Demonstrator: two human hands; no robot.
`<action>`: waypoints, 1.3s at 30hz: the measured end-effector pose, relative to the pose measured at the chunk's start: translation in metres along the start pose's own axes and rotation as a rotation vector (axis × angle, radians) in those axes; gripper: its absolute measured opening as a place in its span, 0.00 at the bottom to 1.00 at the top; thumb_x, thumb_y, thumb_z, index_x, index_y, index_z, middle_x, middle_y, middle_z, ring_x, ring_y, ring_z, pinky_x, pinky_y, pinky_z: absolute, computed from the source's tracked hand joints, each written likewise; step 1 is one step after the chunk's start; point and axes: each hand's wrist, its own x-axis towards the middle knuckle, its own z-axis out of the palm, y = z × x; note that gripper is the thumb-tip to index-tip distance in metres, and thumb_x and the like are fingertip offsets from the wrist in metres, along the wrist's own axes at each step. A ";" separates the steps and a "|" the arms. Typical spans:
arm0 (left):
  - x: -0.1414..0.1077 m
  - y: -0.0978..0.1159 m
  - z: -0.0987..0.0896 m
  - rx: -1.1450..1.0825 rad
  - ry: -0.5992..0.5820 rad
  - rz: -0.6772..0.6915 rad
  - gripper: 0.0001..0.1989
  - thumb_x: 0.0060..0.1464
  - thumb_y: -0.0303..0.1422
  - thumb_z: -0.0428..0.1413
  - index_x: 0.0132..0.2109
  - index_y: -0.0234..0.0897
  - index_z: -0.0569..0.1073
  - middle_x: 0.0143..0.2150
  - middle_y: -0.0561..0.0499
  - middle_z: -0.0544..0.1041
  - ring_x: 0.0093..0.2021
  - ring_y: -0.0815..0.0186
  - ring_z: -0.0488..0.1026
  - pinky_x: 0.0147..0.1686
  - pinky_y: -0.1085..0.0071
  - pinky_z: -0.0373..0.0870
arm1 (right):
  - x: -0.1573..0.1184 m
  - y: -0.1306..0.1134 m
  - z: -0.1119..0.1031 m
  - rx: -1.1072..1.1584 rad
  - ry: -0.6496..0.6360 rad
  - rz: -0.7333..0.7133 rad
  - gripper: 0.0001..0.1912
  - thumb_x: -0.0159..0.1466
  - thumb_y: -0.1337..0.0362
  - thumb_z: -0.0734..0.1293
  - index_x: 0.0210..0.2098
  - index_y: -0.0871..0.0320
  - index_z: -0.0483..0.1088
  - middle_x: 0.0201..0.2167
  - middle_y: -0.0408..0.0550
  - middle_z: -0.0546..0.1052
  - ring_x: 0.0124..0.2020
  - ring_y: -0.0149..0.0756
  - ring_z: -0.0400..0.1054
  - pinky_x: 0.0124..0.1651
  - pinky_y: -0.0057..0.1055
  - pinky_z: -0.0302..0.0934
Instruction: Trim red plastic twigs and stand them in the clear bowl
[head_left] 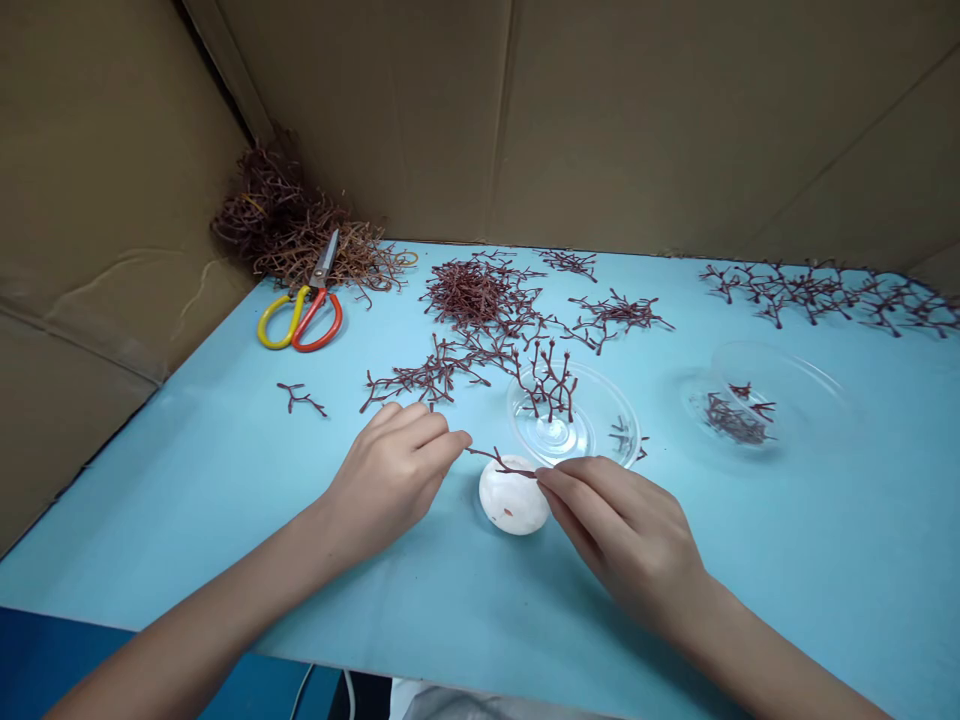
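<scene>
Right hand (551, 490) pinching a thin maroon twig (502, 464) by one end above a smooth white lump (514, 498). Left hand (390, 480) closed beside its free tip.

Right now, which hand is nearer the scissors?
Left. The left hand is in front of and to the right of the yellow-and-red scissors, not touching them. The right hand, pinching a dark red twig, is much farther to their right.
</scene>
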 end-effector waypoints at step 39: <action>0.006 -0.001 -0.004 -0.463 -0.250 -0.249 0.06 0.53 0.25 0.46 0.28 0.33 0.64 0.23 0.56 0.66 0.24 0.74 0.62 0.25 0.80 0.57 | -0.010 -0.007 -0.007 0.005 -0.079 0.153 0.10 0.62 0.69 0.55 0.27 0.62 0.66 0.19 0.45 0.69 0.20 0.28 0.62 0.22 0.24 0.53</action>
